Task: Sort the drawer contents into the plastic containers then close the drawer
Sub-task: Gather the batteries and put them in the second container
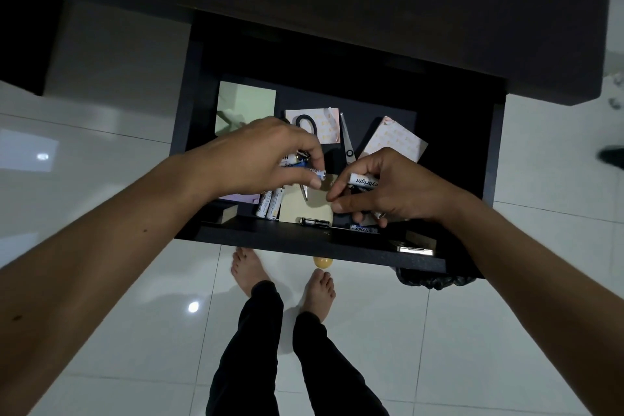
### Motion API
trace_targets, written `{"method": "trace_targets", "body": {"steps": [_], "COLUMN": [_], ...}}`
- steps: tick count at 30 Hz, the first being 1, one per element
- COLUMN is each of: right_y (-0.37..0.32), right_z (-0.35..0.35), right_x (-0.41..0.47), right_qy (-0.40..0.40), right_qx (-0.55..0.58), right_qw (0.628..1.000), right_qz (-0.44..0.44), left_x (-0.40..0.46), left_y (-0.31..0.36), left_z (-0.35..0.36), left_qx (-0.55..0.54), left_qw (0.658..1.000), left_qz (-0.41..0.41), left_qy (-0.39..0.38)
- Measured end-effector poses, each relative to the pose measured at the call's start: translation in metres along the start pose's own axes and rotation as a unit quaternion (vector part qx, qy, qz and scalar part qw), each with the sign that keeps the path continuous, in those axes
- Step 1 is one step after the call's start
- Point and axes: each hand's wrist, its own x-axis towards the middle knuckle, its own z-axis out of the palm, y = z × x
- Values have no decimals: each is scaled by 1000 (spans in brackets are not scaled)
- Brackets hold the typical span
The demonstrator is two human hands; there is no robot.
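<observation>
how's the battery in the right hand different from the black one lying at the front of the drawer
The white battery is held up in the right hand, pinched by its fingers; the black battery lies loose on the drawer floor by the front wall. The white one shows printed lettering; the black one's label is unreadable. Both are slim cylinders, lying roughly crosswise.

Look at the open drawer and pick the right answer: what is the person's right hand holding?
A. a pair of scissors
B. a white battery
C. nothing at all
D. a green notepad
B: the right hand pinches a white battery with printed lettering over the drawer, while the scissors lie untouched further back.
</observation>
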Motion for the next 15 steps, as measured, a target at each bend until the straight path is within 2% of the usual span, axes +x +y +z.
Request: {"method": "trace_targets", "body": {"steps": [4,9,15], "right_y": [-7,-10,-14], "right_z": [7,14,19], "right_x": [8,25,27], "right_qy": [0,-30,-73], "right_qx": [-109,-250,-299], "right_qw": [994,967,951], "right_qz": [-27,-32,-21], "left_x": [-6,-13,-21], "left_y": [1,-3,-1], "left_z": [-5,-6,-11], "left_qx": [-18,-21,-28], "left_qw": [1000,999,998], "left_qz": [-3,-31,-53], "left_qy": [20,11,2]}}
